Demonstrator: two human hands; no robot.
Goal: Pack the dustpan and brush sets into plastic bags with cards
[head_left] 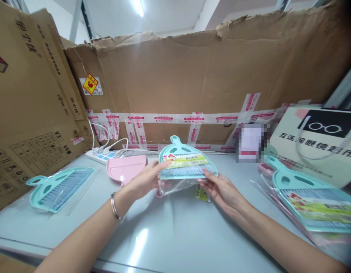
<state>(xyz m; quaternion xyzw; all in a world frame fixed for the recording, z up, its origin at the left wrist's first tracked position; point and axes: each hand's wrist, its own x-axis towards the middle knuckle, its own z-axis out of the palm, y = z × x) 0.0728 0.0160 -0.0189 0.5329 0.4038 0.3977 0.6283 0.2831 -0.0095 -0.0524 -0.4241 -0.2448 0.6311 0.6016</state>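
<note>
Between my two hands is a turquoise dustpan and brush set (189,175) in a clear plastic bag, raised a little above the table with its handle pointing away from me. A yellow-green label strip crosses its bristles. My left hand (147,176), with a bracelet at the wrist, grips the left edge. My right hand (216,187) pinches the lower right edge. Loose plastic hangs below the pan. Beneath my right hand shows a small yellow-green card (202,193). Just left of the set lies a pink dustpan (127,168), partly behind my left hand.
A bagged turquoise set (61,189) lies at the left. More turquoise and pink sets (314,201) are stacked at the right, beside a paper bag (314,144). A power strip (101,155) with cords sits at the back. Large cardboard boxes (169,76) wall the table's (164,242) rear and left.
</note>
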